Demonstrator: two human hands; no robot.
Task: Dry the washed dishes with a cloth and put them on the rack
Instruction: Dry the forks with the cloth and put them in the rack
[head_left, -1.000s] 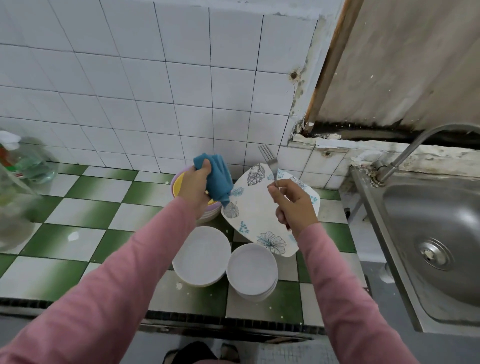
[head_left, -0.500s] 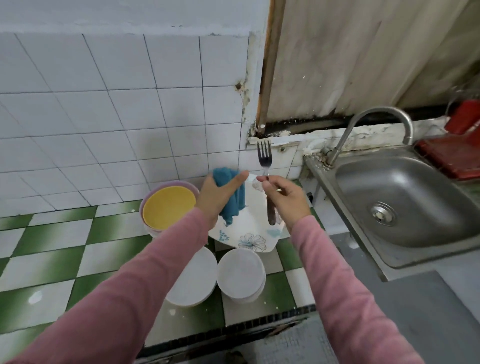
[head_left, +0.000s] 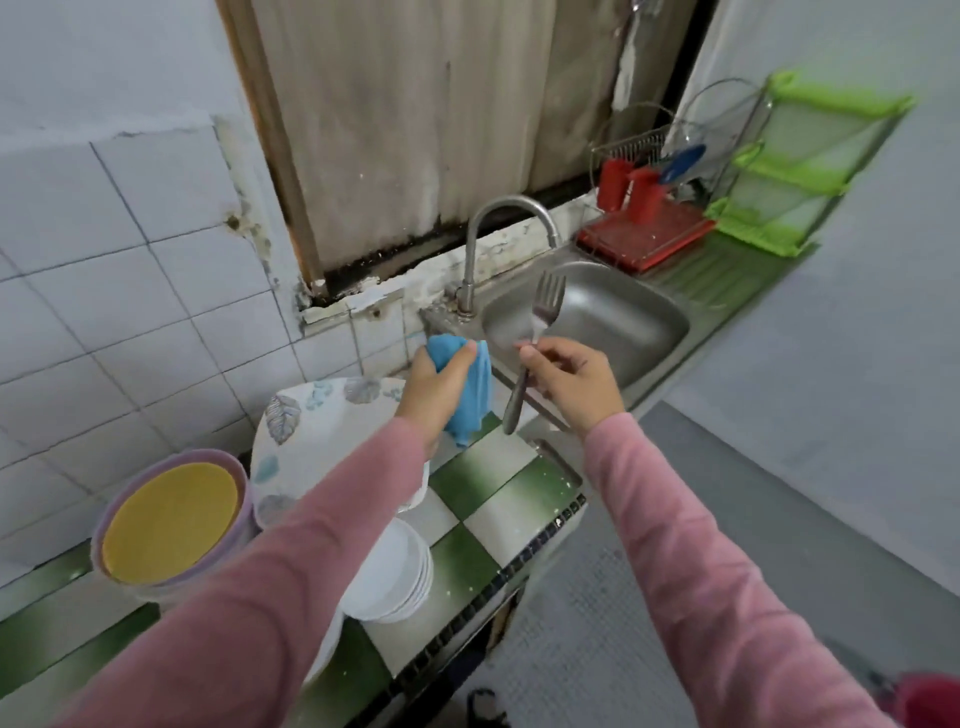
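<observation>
Our right hand (head_left: 571, 384) pinches a metal fork (head_left: 535, 343) by its handle, tines up, in front of the steel sink (head_left: 623, 317). Our left hand (head_left: 436, 389) has its fingers curled round a bunched blue cloth (head_left: 470, 384), just beside the fork but apart. The wire dish rack (head_left: 654, 208) stands beyond the sink.

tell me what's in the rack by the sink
Two red cups and a blue item sit in the rack, over a red tray. Anything behind the cups is covered.
</observation>
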